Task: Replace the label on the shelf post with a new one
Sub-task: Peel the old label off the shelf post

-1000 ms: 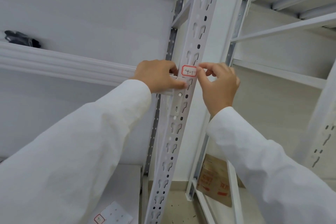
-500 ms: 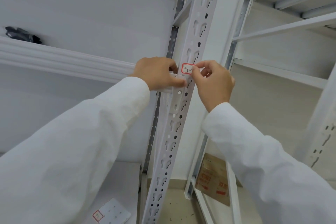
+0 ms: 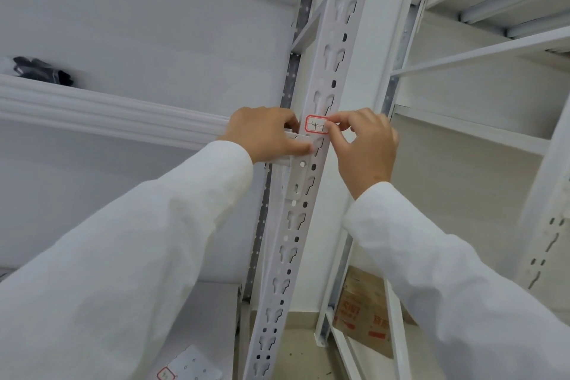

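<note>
A white label (image 3: 314, 125) with a red border and handwritten "4-1" is stuck on the white slotted shelf post (image 3: 336, 40) at mid height. My right hand (image 3: 364, 145) pinches the label's right edge between thumb and forefinger. My left hand (image 3: 265, 134) grips the end of the shelf beam (image 3: 108, 111) where it meets the post, thumb pressed just below the label. A sticker sheet (image 3: 191, 367) with one red-bordered label left lies on the lower shelf at the bottom.
White shelving surrounds me: a beam and shelf to the left with a black object (image 3: 40, 69) on it, more shelves to the right. A brown cardboard box (image 3: 367, 315) sits on the floor behind the post.
My right hand's fingers have closed in onto the label's right edge. The left hand has stayed on the beam end. The view has shifted slightly.
</note>
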A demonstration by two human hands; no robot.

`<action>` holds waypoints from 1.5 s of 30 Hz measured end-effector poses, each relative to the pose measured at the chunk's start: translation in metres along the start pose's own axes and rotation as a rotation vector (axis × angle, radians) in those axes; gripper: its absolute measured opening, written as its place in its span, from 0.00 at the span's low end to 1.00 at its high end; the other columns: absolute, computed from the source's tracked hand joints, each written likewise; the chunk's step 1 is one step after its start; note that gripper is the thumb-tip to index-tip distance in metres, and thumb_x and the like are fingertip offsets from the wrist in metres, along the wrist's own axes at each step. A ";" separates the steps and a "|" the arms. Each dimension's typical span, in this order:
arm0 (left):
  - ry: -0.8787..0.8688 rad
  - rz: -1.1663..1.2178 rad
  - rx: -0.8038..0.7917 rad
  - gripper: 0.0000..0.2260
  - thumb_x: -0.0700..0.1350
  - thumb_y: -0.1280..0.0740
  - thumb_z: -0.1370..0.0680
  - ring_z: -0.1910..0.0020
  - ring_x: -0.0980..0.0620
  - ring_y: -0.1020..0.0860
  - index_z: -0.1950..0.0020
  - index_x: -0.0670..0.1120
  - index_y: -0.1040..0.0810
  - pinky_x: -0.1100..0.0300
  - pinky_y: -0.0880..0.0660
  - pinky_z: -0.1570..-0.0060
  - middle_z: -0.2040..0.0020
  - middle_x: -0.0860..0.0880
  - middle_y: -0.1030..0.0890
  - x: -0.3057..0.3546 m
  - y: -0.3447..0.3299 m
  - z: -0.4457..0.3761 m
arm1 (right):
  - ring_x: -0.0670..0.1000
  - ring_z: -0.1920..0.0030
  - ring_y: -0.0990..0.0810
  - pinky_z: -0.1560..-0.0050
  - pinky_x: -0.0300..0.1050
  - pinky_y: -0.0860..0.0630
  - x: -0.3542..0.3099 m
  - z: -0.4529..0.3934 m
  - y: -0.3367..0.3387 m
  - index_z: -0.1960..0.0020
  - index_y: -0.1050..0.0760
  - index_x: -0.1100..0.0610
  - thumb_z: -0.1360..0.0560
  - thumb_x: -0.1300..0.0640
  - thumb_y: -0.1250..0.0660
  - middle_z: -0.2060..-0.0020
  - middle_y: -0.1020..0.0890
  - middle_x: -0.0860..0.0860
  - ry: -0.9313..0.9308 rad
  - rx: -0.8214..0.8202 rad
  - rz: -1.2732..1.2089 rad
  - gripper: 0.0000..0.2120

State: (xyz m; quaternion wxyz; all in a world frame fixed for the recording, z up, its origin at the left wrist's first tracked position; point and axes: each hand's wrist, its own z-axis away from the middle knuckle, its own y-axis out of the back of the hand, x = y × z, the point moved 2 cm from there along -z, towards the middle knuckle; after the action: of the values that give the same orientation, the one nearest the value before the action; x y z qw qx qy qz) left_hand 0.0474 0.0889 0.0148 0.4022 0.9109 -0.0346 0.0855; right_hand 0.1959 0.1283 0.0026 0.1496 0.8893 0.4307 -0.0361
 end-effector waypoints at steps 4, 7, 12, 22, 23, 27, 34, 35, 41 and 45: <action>0.007 0.005 0.007 0.20 0.66 0.36 0.31 0.56 0.52 0.27 0.46 0.55 0.25 0.59 0.37 0.55 0.54 0.55 0.22 0.000 0.000 0.000 | 0.51 0.54 0.25 0.46 0.48 0.36 -0.002 0.001 -0.001 0.54 0.19 0.49 0.25 0.51 0.35 0.59 0.20 0.46 0.051 0.031 0.001 0.06; 0.004 -0.001 0.022 0.18 0.65 0.36 0.30 0.57 0.52 0.27 0.49 0.55 0.25 0.59 0.37 0.56 0.56 0.55 0.24 0.000 0.000 0.000 | 0.52 0.56 0.25 0.48 0.47 0.35 -0.008 -0.001 -0.005 0.53 0.18 0.50 0.27 0.52 0.33 0.60 0.20 0.48 0.175 0.034 -0.016 0.06; -0.014 0.005 0.031 0.15 0.65 0.36 0.29 0.57 0.52 0.28 0.51 0.56 0.26 0.59 0.38 0.56 0.57 0.56 0.25 -0.001 -0.001 -0.001 | 0.56 0.59 0.25 0.54 0.46 0.33 -0.009 -0.017 -0.007 0.57 0.18 0.51 0.29 0.55 0.32 0.62 0.19 0.49 0.429 0.034 0.088 0.04; -0.022 -0.003 0.053 0.15 0.64 0.37 0.29 0.58 0.52 0.28 0.52 0.56 0.27 0.59 0.37 0.55 0.57 0.56 0.24 0.000 -0.002 0.000 | 0.55 0.60 0.25 0.58 0.44 0.35 -0.009 -0.013 -0.009 0.60 0.20 0.53 0.28 0.53 0.34 0.63 0.19 0.49 0.436 0.017 0.116 0.06; -0.022 -0.004 0.060 0.14 0.65 0.38 0.29 0.58 0.52 0.28 0.53 0.56 0.28 0.59 0.36 0.54 0.58 0.56 0.24 0.000 -0.002 0.001 | 0.55 0.60 0.26 0.58 0.43 0.36 -0.011 -0.012 -0.009 0.60 0.21 0.53 0.28 0.52 0.35 0.63 0.19 0.49 0.409 0.004 0.116 0.07; -0.012 -0.003 0.027 0.18 0.65 0.37 0.29 0.58 0.52 0.27 0.48 0.54 0.25 0.59 0.36 0.54 0.57 0.55 0.23 0.001 0.000 0.002 | 0.53 0.61 0.27 0.58 0.42 0.39 -0.021 -0.023 -0.004 0.63 0.23 0.54 0.30 0.47 0.42 0.68 0.23 0.48 0.392 -0.122 0.146 0.13; -0.009 0.005 0.009 0.15 0.64 0.37 0.29 0.58 0.52 0.28 0.52 0.55 0.29 0.59 0.37 0.55 0.57 0.54 0.24 0.001 0.000 0.003 | 0.54 0.61 0.25 0.58 0.44 0.37 -0.011 -0.027 0.004 0.58 0.19 0.52 0.28 0.50 0.36 0.64 0.20 0.49 0.456 -0.087 0.147 0.09; -0.012 0.003 0.013 0.15 0.64 0.37 0.29 0.58 0.52 0.28 0.52 0.55 0.29 0.59 0.37 0.55 0.57 0.55 0.24 0.001 0.000 0.003 | 0.54 0.61 0.25 0.58 0.44 0.36 -0.009 -0.027 0.003 0.57 0.19 0.52 0.28 0.50 0.36 0.64 0.20 0.49 0.472 -0.088 0.160 0.09; -0.014 0.001 0.030 0.14 0.64 0.37 0.29 0.58 0.51 0.27 0.53 0.55 0.29 0.59 0.37 0.55 0.57 0.54 0.23 0.000 -0.001 0.002 | 0.54 0.63 0.26 0.59 0.43 0.37 -0.007 -0.020 -0.004 0.60 0.19 0.52 0.29 0.55 0.33 0.66 0.21 0.49 0.466 -0.038 0.134 0.05; -0.016 0.006 0.038 0.14 0.63 0.37 0.29 0.58 0.52 0.27 0.54 0.55 0.31 0.60 0.37 0.55 0.57 0.54 0.23 0.001 -0.002 0.002 | 0.54 0.63 0.26 0.60 0.44 0.34 -0.011 -0.018 -0.005 0.61 0.20 0.53 0.29 0.55 0.37 0.66 0.21 0.49 0.413 -0.057 0.098 0.07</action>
State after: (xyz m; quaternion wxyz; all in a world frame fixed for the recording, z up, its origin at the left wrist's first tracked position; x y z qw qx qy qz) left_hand 0.0488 0.0887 0.0127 0.3842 0.9189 -0.0388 0.0802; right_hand 0.1839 0.1282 0.0212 0.0851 0.8931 0.4091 0.1664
